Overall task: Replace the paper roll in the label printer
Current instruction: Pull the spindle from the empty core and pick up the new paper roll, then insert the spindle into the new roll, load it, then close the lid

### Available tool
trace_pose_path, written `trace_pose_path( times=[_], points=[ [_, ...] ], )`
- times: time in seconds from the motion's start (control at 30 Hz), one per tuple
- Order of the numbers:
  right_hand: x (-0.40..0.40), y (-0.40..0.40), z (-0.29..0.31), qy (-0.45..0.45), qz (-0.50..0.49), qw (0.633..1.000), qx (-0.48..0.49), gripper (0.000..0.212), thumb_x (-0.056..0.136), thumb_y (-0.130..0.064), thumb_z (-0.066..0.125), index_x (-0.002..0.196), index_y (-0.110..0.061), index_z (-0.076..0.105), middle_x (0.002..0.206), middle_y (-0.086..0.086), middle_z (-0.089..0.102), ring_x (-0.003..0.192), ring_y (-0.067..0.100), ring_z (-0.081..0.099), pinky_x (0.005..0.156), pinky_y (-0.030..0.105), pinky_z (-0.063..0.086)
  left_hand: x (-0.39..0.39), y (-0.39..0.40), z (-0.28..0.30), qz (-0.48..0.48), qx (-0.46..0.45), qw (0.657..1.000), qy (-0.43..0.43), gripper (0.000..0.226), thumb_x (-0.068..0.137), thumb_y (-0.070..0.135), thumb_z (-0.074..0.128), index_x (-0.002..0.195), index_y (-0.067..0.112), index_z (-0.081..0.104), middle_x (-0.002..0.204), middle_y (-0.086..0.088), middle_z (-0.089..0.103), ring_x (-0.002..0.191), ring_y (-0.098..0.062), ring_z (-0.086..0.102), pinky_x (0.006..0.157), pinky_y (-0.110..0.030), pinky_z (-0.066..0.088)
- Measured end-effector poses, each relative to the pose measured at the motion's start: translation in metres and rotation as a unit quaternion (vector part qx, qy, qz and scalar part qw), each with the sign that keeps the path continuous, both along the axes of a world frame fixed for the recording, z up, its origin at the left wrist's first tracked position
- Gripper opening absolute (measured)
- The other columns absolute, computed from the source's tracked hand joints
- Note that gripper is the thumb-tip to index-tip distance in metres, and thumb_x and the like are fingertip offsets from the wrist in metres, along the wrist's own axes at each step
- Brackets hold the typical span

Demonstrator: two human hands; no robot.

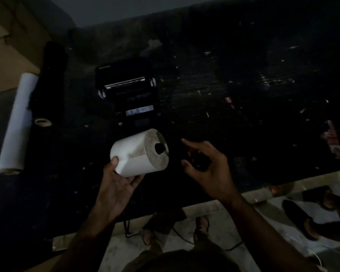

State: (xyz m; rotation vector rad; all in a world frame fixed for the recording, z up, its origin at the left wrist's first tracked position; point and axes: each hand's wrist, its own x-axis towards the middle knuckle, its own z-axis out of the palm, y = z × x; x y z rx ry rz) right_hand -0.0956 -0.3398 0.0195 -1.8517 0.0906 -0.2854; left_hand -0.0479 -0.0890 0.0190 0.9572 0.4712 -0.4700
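Observation:
The black label printer [129,91] sits on the dark table with its lid open and a shiny roller bar showing. Just in front of it, my left hand [118,183] holds a white paper roll [139,153] from below. A black spindle end pokes out of the roll's core on its right face. My right hand [206,165] hovers to the right of the roll with curled fingers around a small dark piece that is hard to make out in the dim light.
A long white roll [16,122] and a long black roll [47,83] lie at the table's left. A small tape ring [43,122] lies beside them. Paper scraps litter the dark table [243,95]. Cables hang off the front edge. Another person's shoes [300,218] stand at lower right.

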Motion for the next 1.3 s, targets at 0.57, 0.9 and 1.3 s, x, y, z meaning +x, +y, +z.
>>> trace_pose_path(
  times=[0.57, 0.9, 1.3],
  points=[
    [0.006, 0.042, -0.002, 0.054, 0.068, 0.969, 0.231, 0.048, 0.081, 0.005, 0.077, 0.124, -0.016, 0.069, 0.091, -0.003, 0.068, 0.086, 0.005, 0.062, 0.086, 0.02, 0.05, -0.003, 0.006, 0.002, -0.004, 0.047, 0.999, -0.003, 0.033, 0.091, 0.04, 0.057, 0.118, 0.024, 0.065, 0.111, 0.0, 0.078, 0.102, -0.016, 0.074, 0.086, -0.034, 0.062],
    [0.005, 0.037, 0.002, 0.117, -0.021, 0.958, 0.26, 0.015, 0.091, -0.02, 0.071, 0.103, -0.012, 0.075, 0.096, -0.008, 0.077, 0.096, 0.003, 0.069, 0.086, 0.022, 0.054, 0.009, -0.009, 0.002, 0.0, 0.136, 0.988, -0.066, 0.054, 0.053, 0.044, 0.088, 0.093, 0.021, 0.06, 0.111, -0.006, 0.069, 0.105, -0.022, 0.069, 0.086, -0.043, 0.06],
    [0.024, -0.01, -0.016, 0.202, -0.137, 0.813, 0.528, 0.044, 0.081, -0.034, 0.076, 0.111, -0.006, 0.06, 0.12, 0.024, 0.065, 0.108, 0.036, 0.066, 0.082, 0.056, 0.06, 0.037, -0.104, 0.028, -0.122, 0.349, 0.909, -0.191, 0.053, 0.06, 0.062, 0.086, 0.097, 0.028, 0.068, 0.101, 0.008, 0.074, 0.098, -0.013, 0.073, 0.079, -0.043, 0.063]
  ],
)
